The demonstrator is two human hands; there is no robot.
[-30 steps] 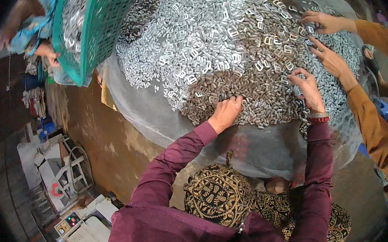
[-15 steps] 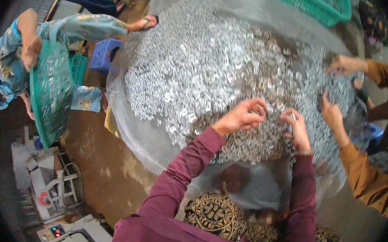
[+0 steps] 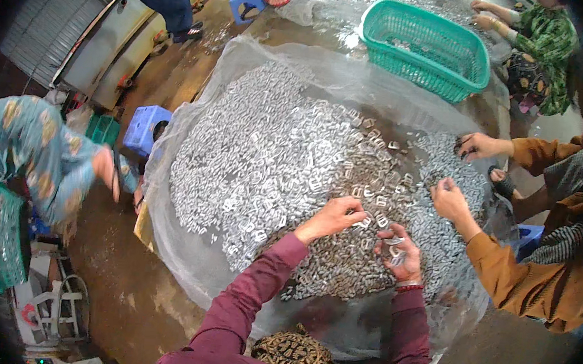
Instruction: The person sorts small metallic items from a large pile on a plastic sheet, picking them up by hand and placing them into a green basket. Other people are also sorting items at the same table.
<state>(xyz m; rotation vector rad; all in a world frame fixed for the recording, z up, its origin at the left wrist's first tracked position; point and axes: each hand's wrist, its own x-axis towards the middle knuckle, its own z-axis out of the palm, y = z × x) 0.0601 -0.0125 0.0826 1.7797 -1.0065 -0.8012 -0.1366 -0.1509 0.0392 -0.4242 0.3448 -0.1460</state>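
Note:
A wide heap of small silvery metal pieces (image 3: pixel 274 146) is spread on a pale mesh sheet (image 3: pixel 180 269). Many of the larger ones look like open, buckle-shaped frames. Over the front of the heap, my left hand (image 3: pixel 333 218) pinches a metal buckle (image 3: pixel 365 222) between thumb and fingers. My right hand (image 3: pixel 406 261), palm turned up and fingers curled, cradles several metal buckles (image 3: pixel 392 248). The two hands are close together but apart. Darker brownish pieces (image 3: pixel 339 269) lie beneath them.
On the right, a co-worker's hands (image 3: pixel 453 202) touch a separate greyish pile (image 3: pixel 449 161). A green basket (image 3: pixel 423 69) stands beyond the heap. At left, a person in blue patterned clothes holds a green basket (image 3: pixel 6 237), near a purple-blue crate (image 3: pixel 145 130).
The view has shifted, showing more of the far side. My right hand has turned palm up, with buckles now visible in it. The person at left has stepped and lowered the green basket.

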